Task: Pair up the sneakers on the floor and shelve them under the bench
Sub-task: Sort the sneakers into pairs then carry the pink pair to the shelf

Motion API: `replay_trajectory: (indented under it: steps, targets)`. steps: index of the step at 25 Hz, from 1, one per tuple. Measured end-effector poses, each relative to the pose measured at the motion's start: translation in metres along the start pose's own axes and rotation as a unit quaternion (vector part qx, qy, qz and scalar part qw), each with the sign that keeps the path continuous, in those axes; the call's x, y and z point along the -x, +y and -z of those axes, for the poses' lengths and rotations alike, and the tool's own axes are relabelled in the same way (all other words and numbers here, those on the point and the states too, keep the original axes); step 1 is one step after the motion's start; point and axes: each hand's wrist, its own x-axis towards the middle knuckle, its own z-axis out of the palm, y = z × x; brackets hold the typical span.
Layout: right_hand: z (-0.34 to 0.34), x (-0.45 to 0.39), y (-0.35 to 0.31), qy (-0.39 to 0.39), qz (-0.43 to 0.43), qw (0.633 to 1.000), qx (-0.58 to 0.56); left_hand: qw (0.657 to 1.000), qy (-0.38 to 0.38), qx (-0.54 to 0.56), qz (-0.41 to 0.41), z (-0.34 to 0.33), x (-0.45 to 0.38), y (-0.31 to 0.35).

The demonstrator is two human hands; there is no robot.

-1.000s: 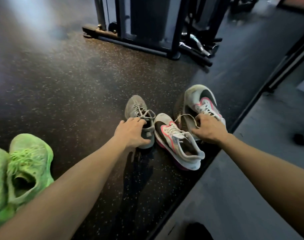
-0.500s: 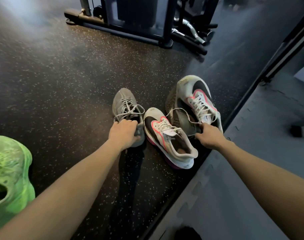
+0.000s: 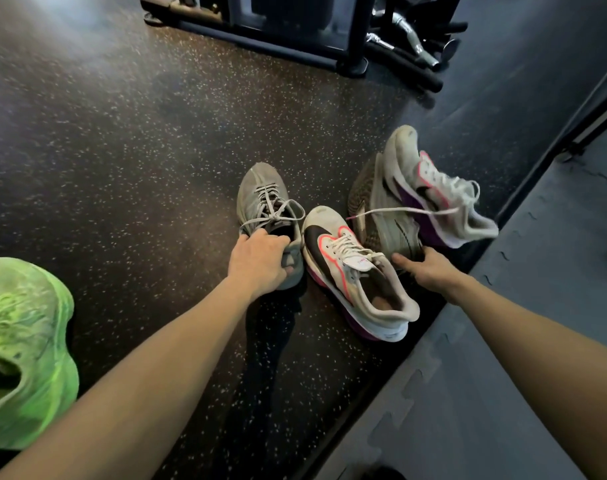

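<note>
A green sneaker (image 3: 25, 355) lies nearest, at my left. My left hand (image 3: 259, 261) is clamped on the heel of a grey sneaker (image 3: 262, 199) on the speckled floor (image 3: 122, 150). Just beside it sits a white sneaker (image 3: 357, 271). My right hand (image 3: 428, 268) grips a second grey shoe (image 3: 381, 209), with another white shoe (image 3: 433, 188) tilted against it. Beyond stands a gym machine (image 3: 295, 36).

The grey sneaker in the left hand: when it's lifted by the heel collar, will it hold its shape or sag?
The grey sneaker probably stays fairly stiff, since the sole looks moulded. The knit-looking upper may crumple a little where the left hand pinches it. Its laces lie loose and will likely dangle, perhaps snagging the white and pink sneaker beside it.
</note>
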Motion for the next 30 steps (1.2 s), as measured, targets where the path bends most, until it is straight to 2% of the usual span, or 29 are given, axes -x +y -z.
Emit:
replay_trajectory:
  steps: [4,8,11,13,20,30]
  targets:
    - [0.004,-0.003,-0.007,0.014,0.0,0.999,-0.044,1.0,0.012,0.022,0.009,0.002,0.003,0.001]
    - [0.009,-0.003,-0.025,0.047,0.054,0.997,-0.015,0.998,0.018,0.049,0.027,0.007,0.009,0.003]
    - [0.014,-0.002,-0.05,0.057,0.116,0.989,0.065,0.997,0.017,0.061,0.043,0.009,0.013,-0.004]
    - [0.016,-0.002,-0.066,0.08,0.151,0.978,0.12,0.996,0.019,0.066,0.058,0.011,0.017,-0.011]
    - [0.005,0.03,-0.105,0.157,0.276,0.927,0.201,0.994,0.039,0.059,0.083,0.033,0.044,-0.043]
    - [-0.079,0.091,-0.162,0.13,0.403,0.868,0.261,0.989,0.066,0.021,0.129,0.061,0.113,-0.087]
